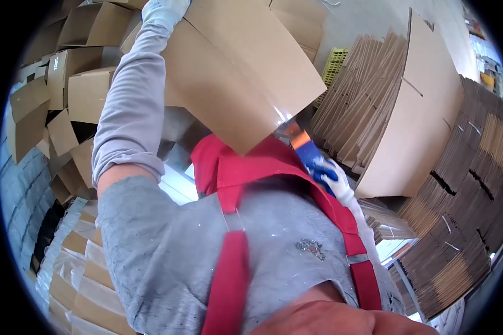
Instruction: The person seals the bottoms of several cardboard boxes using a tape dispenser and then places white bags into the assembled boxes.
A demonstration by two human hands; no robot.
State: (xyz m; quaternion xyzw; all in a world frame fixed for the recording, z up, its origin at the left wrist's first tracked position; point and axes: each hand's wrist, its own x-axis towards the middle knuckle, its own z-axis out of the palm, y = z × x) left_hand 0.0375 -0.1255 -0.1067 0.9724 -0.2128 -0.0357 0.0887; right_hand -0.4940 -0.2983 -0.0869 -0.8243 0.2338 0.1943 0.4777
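In the head view, the carton (235, 72) slants across the upper middle, between the two hands and beyond the red apron (257, 164). One of its corners points down toward the wearer's chest, close to the apron's upper part, and another points right.

The left hand (166, 11), in a pale glove, is at the top edge of the view, beside the carton's upper left part. Its arm reaches up along the carton's left side. The fingers are partly cut off, so how far they are open, and whether they grip the carton, cannot be told.

The right hand (335, 177), in a white glove, is below and to the right of the carton. It is closed around the blue part of the tape gun (305, 151), whose orange part points up and left toward the carton's lower right edge. The gun's tip is close to that edge; whether they touch cannot be told. A shiny patch (282, 115) shows on the carton there.

Right of the carton, flattened cartons (360, 92) stand packed side by side, with a large sheet (411, 123) at their right and a yellow crate (334, 67) behind. Brown stacks (458, 223) fill the far right. Several open cartons (89, 95) lie to the left of the left arm.
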